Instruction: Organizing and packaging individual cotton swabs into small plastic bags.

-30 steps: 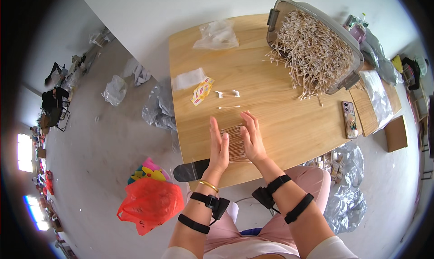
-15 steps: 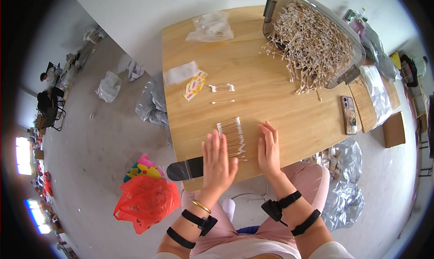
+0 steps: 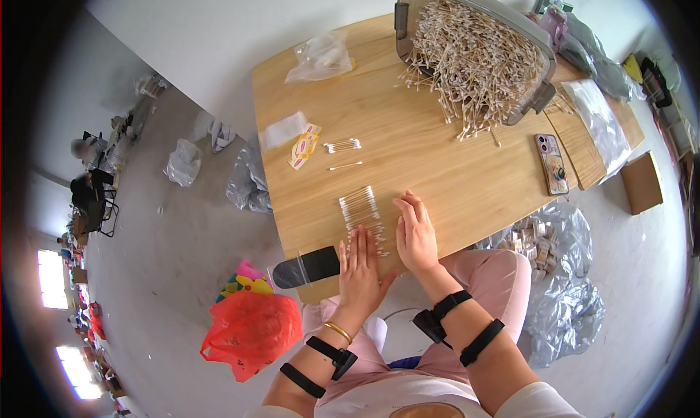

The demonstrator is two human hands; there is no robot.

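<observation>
A row of cotton swabs (image 3: 359, 208) lies side by side near the table's front edge. My left hand (image 3: 359, 271) rests flat at the near end of the row, its fingertips over the closest swabs. Fingers extended, my right hand (image 3: 415, 232) stands just right of the row with nothing in it. A black rounded strip (image 3: 306, 267) with a clear band across it lies beside my left hand. Farther back are a single swab (image 3: 345, 166) and a small bunch of swabs (image 3: 343, 146). Yellow printed cards (image 3: 304, 146) lie left of them.
A grey clear bin (image 3: 536, 101) lies tipped at the back right, swabs spilling from it. A phone (image 3: 551, 164) lies at the right, clear bags (image 3: 319, 57) at the back. A red plastic bag (image 3: 251, 334) is on the floor left of the wooden table (image 3: 437, 166).
My left hand has moved nearer and right, down to the close end of the swab row. My right hand stays beside the row. The whole view has shifted and turned slightly.
</observation>
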